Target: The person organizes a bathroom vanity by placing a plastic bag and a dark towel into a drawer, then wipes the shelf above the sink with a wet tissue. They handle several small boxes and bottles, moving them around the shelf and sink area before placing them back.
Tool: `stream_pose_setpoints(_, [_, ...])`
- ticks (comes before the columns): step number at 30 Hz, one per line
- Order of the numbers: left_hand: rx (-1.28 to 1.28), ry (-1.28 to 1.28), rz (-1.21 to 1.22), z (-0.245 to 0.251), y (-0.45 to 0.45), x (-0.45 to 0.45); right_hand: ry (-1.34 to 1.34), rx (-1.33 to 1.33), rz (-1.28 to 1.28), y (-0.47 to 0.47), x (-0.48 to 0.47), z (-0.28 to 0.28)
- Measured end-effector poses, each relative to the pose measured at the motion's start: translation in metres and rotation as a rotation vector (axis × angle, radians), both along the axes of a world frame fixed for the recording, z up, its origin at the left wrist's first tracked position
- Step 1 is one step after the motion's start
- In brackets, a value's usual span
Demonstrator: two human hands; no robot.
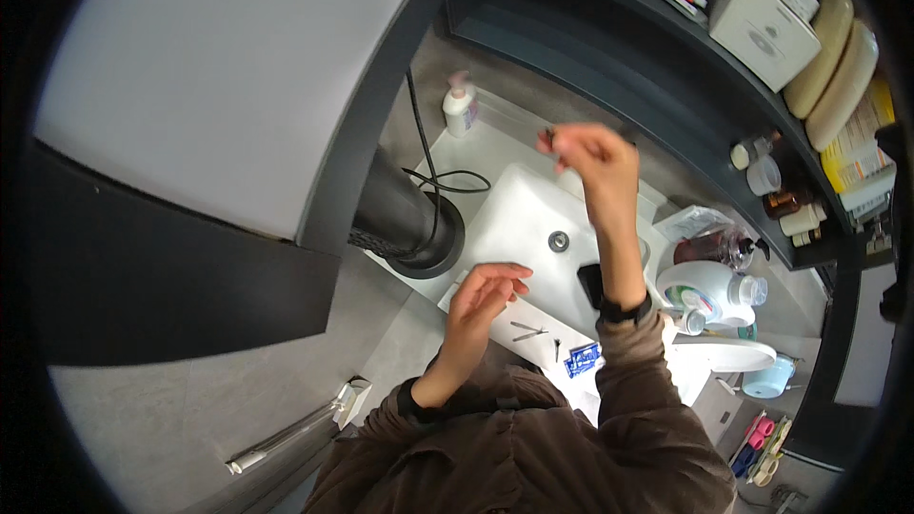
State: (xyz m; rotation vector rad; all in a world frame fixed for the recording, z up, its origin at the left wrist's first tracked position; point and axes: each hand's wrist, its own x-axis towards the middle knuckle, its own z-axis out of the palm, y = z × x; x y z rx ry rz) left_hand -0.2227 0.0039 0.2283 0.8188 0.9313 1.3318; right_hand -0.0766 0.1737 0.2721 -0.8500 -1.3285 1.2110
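My right hand (596, 157) is raised over the back of the white sink basin (521, 221), its fingertips pinched on a small dark object (549, 137) that is too blurred to name. Over the basin's near left edge is my left hand (485, 293), fingers loosely apart, holding nothing. On the sink's front ledge lie metal tweezers (528, 332), a small dark metal tool (558, 350) and blue-and-white packets (583, 360). A black object (591, 285) lies in the basin, partly hidden by my right forearm.
Left of the basin stands a black cylindrical appliance (421, 228) with a looped cable (457, 182). A pump bottle (459, 111) is at the back corner. Detergent (703, 296) and a soap dispenser (714, 248) stand right. A dark shelf (614, 64) and an open cabinet door (321, 143) overhang.
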Motion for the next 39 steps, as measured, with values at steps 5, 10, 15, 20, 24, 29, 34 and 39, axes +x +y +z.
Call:
stream_pose_setpoints(5, [0.07, 0.056, -0.073, 0.023, 0.005, 0.017, 0.001, 0.035, -0.258, -0.105, 0.034, -0.007])
stream_pose_setpoints(10, [0.05, 0.017, -0.208, 0.023, -0.002, 0.054, -0.057, 0.021, -0.419, -0.159, 0.067, -0.019])
stream_pose_setpoints(15, [0.014, 0.023, -0.358, 0.011, -0.011, 0.09, -0.223, 0.073, -0.552, -0.198, 0.089, -0.029])
stream_pose_setpoints(20, [0.059, 0.13, -0.386, -0.033, -0.02, 0.113, -0.365, 0.025, -0.669, -0.23, 0.102, -0.064])
stream_pose_setpoints(24, [-0.082, 0.383, -0.545, -0.092, -0.019, 0.122, -0.309, -0.278, -0.67, -0.254, 0.112, -0.143])
stream_pose_setpoints(29, [-0.12, 0.502, -0.687, -0.132, -0.04, 0.123, -0.391, -0.522, -1.008, -0.271, 0.202, -0.258])
stream_pose_setpoints(34, [-0.241, 0.351, -0.77, -0.135, -0.041, 0.122, -0.669, -0.71, -1.189, -0.274, 0.282, -0.336])
stream_pose_setpoints(39, [-0.253, 0.301, -0.806, -0.135, -0.039, 0.123, -0.695, -0.693, -1.204, -0.264, 0.282, -0.358])
